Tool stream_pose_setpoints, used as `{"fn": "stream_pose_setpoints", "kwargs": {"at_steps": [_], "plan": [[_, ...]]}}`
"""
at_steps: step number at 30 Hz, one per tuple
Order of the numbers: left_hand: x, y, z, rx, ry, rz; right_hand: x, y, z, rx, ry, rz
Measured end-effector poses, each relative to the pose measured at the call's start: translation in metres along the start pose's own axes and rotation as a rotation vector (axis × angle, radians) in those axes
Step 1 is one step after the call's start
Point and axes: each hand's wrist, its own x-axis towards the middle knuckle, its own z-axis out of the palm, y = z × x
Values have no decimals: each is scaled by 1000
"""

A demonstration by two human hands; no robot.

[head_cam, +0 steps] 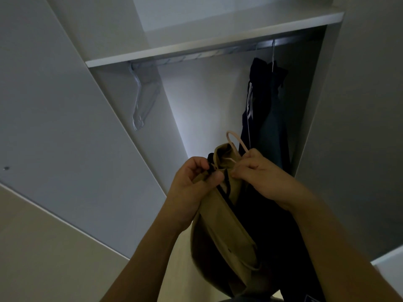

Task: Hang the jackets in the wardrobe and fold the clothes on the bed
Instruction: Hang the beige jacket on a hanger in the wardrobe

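Holding the tan jacket (220,214) up before us, we had it in both hands just below the open wardrobe. Our left hand (192,182) had its grip closed, thumb and curled fingers pinching the dark-edged collar, while our right hand (255,168) had its grip closed round the neck of the pink hanger (234,140), whose hook stood free above the cloth. The jacket looked soft and limp, a light brown cotton-like shell with a dark lining showing at the opening and a small stud on its front; it sagged in folds under our wrists. We judged it light but floppy, likely to slide off one arm of the hanger unless the shoulders were seated, so the collar and the hanger neck seemed the right places to hold it. Beyond our hands, dark garments (266,110) hung at the right end of the metal rail (196,55), close behind the hook. Farther left on the rail hung clear empty hangers (141,101). Above it ran the white shelf (218,38), and the wardrobe door (65,127) stood open at our left.
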Motion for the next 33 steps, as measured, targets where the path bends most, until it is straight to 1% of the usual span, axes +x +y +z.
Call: {"fn": "stream_pose_setpoints", "kwargs": {"at_steps": [3,5,13,18,22,25,33], "plan": [[1,0,6,85,62,-5,-2,-1,0,0,-6,17],[2,0,8,107,65,-3,-4,-2,1,-7,-22,24],[-2,6,5,-38,50,-70,-10,-7,0,-12,-125,18],[-2,7,3,31,76,-41,-13,-13,0,-40,-181,4],[-2,8,0,70,40,-49,-15,-16,3,-35,-189,1],[-3,10,-2,39,-7,-57,-15,-18,4,-30,-194,2],[1,8,-6,62,8,-102,-12,-18,4,-38,-202,5]]}}
